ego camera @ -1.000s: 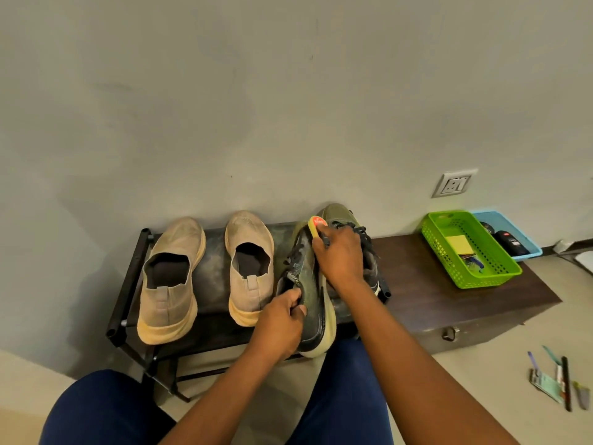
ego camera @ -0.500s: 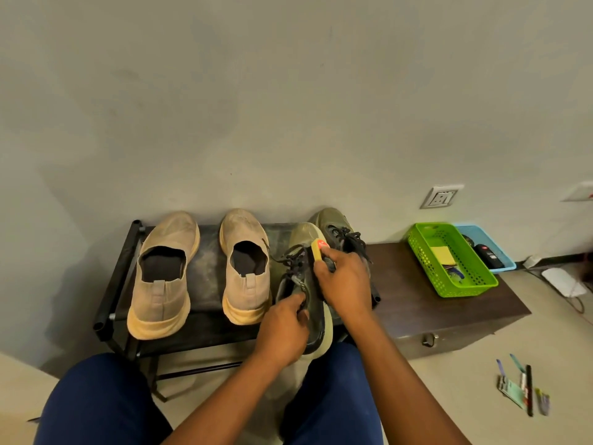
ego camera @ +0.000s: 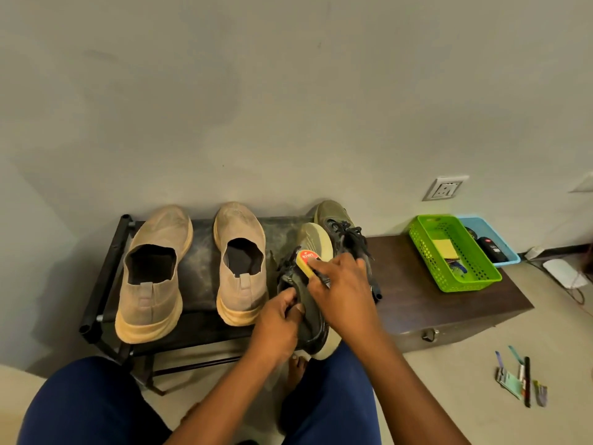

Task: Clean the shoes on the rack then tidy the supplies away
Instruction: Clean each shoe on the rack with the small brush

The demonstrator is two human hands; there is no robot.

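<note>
A dark green lace-up shoe (ego camera: 309,303) lies tilted on its side at the front right of the black rack (ego camera: 102,284). My left hand (ego camera: 277,319) grips its heel collar. My right hand (ego camera: 343,290) holds a yellow shoe-polish sponge with a red label (ego camera: 306,260) against the shoe's side. The matching green shoe (ego camera: 333,220) stands behind, partly hidden by my right hand. Two beige slip-on shoes (ego camera: 154,271) (ego camera: 240,261) stand on the rack's left and middle.
A dark wooden box (ego camera: 433,303) adjoins the rack on the right and carries a green basket (ego camera: 449,277) with small items and a blue tray (ego camera: 500,248) behind it. Pens and cards (ego camera: 519,380) lie on the floor at right. My knees frame the bottom.
My right hand has slid the sponge back along the green shoe, from near the toe toward its middle. My left hand keeps its hold on the heel.
</note>
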